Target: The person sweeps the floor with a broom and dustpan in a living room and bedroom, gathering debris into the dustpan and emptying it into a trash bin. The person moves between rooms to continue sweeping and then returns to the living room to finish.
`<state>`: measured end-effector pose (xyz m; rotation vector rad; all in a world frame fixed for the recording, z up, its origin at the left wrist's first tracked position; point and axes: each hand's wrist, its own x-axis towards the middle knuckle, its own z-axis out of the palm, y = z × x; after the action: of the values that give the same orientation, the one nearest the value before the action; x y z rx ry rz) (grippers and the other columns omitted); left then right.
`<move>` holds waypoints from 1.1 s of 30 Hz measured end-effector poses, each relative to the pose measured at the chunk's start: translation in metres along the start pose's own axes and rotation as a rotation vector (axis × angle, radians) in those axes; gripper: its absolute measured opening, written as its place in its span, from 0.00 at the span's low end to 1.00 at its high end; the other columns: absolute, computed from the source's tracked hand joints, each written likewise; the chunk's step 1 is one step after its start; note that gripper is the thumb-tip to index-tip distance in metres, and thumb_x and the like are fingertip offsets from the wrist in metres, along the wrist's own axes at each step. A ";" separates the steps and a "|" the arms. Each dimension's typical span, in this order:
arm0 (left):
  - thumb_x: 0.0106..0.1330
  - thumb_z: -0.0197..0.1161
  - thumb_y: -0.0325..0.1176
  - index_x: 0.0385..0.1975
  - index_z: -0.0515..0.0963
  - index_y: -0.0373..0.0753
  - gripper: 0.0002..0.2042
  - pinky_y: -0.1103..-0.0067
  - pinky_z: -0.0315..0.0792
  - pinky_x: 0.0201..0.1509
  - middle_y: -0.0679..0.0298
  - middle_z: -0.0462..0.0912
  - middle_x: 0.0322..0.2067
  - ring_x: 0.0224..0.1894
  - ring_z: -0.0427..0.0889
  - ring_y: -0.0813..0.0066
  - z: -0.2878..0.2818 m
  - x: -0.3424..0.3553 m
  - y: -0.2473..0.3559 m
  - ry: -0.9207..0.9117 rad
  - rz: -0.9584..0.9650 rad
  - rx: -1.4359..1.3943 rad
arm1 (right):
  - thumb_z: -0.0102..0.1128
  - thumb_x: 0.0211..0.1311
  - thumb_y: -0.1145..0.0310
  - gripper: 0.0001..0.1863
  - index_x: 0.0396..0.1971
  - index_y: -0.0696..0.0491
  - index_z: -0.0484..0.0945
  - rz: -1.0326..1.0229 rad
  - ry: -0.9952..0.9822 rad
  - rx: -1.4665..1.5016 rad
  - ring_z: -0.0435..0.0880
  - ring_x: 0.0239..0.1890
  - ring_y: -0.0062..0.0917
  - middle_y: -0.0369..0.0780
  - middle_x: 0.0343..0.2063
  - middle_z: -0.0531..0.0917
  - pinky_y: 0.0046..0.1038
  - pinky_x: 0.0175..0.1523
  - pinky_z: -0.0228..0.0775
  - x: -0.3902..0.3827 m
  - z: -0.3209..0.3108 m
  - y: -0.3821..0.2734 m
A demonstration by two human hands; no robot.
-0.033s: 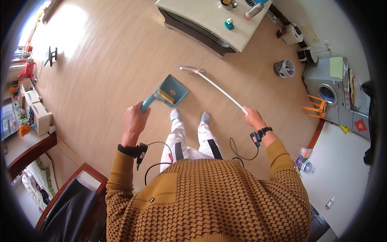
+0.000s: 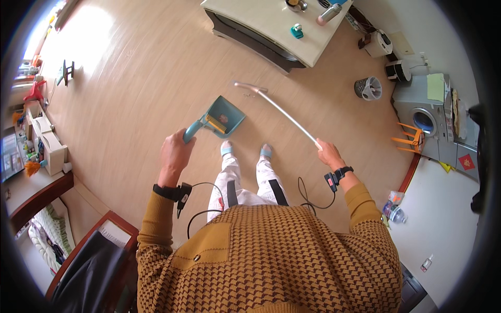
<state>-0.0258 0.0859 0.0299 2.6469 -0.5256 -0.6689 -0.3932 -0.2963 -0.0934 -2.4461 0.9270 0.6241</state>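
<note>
My left hand (image 2: pixel 177 151) is closed round the handle of a blue dustpan (image 2: pixel 239 119), just ahead of my left foot. A yellow comb-like row of teeth (image 2: pixel 216 124) runs along the pan's handle end, and a reddish mark or scrap shows inside it. My right hand (image 2: pixel 329 153) grips the end of a long white-handled broom (image 2: pixel 289 118). The broom's narrow pinkish head is slightly blurred, over the floor beyond the dustpan and to its right. Small dark bits of debris (image 2: pixel 249 95) lie beside that head, apart from the pan.
A cream-topped table (image 2: pixel 261 15) stands ahead. To the right are a waste bin (image 2: pixel 368 88), a small orange stool (image 2: pixel 411 139) and a grey washing machine (image 2: pixel 422 120). A dark-draped chair (image 2: pixel 94 266) is near left. My slippered feet stand close behind the dustpan.
The broom head has shifted slightly away and to the right, and small debris now shows beside it. The dustpan and my left hand have barely moved.
</note>
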 end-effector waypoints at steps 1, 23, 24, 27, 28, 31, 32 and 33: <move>0.59 0.65 0.41 0.34 0.81 0.38 0.12 0.61 0.75 0.37 0.49 0.83 0.28 0.34 0.82 0.47 0.000 0.005 0.003 0.001 0.004 -0.004 | 0.52 0.59 0.74 0.21 0.54 0.55 0.76 0.045 0.031 0.018 0.82 0.42 0.55 0.57 0.38 0.83 0.47 0.49 0.76 -0.006 0.003 0.003; 0.59 0.64 0.42 0.37 0.83 0.43 0.12 0.61 0.76 0.44 0.54 0.86 0.34 0.41 0.84 0.52 -0.006 0.084 0.018 0.025 0.093 0.117 | 0.58 0.55 0.69 0.15 0.42 0.56 0.78 -0.114 -0.225 0.307 0.78 0.43 0.57 0.58 0.36 0.81 0.46 0.47 0.73 -0.036 0.018 -0.035; 0.59 0.64 0.41 0.37 0.83 0.43 0.12 0.62 0.76 0.45 0.54 0.86 0.34 0.41 0.84 0.52 -0.008 0.081 0.016 0.018 0.094 0.112 | 0.59 0.55 0.68 0.16 0.43 0.58 0.78 -0.107 -0.170 0.308 0.79 0.43 0.57 0.57 0.36 0.81 0.45 0.47 0.74 -0.046 0.014 -0.035; 0.60 0.64 0.41 0.38 0.83 0.41 0.12 0.61 0.76 0.45 0.53 0.85 0.32 0.39 0.84 0.51 -0.014 0.069 0.005 -0.039 0.104 0.108 | 0.61 0.55 0.68 0.20 0.47 0.61 0.77 -0.129 0.008 0.323 0.80 0.44 0.56 0.57 0.38 0.82 0.43 0.48 0.75 -0.052 0.013 -0.030; 0.60 0.63 0.40 0.37 0.83 0.41 0.12 0.61 0.75 0.44 0.53 0.85 0.32 0.40 0.83 0.50 -0.017 0.064 0.000 -0.056 0.112 0.111 | 0.61 0.55 0.68 0.21 0.48 0.62 0.77 -0.122 0.026 0.305 0.80 0.45 0.55 0.57 0.38 0.82 0.43 0.49 0.75 -0.046 0.019 -0.029; 0.60 0.63 0.39 0.35 0.82 0.40 0.10 0.60 0.75 0.43 0.52 0.84 0.32 0.40 0.83 0.49 -0.025 0.043 -0.018 -0.092 0.112 0.107 | 0.60 0.55 0.68 0.22 0.50 0.61 0.77 -0.163 0.022 0.249 0.81 0.45 0.54 0.58 0.39 0.82 0.43 0.49 0.75 -0.004 0.040 -0.032; 0.61 0.63 0.38 0.35 0.82 0.40 0.10 0.60 0.75 0.43 0.51 0.84 0.32 0.39 0.83 0.49 -0.026 0.036 -0.024 -0.106 0.109 0.108 | 0.60 0.56 0.68 0.22 0.50 0.61 0.78 -0.181 0.020 0.206 0.81 0.45 0.54 0.58 0.39 0.82 0.43 0.49 0.75 0.009 0.050 -0.038; 0.61 0.63 0.37 0.35 0.82 0.39 0.10 0.60 0.75 0.43 0.51 0.84 0.32 0.39 0.83 0.49 -0.027 0.031 -0.028 -0.110 0.097 0.107 | 0.59 0.56 0.68 0.18 0.46 0.60 0.77 -0.213 0.044 0.221 0.82 0.41 0.52 0.56 0.36 0.82 0.43 0.45 0.74 0.018 0.060 -0.047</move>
<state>0.0208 0.1034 0.0281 2.6736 -0.7347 -0.7796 -0.3637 -0.2406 -0.1396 -2.3260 0.6988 0.3736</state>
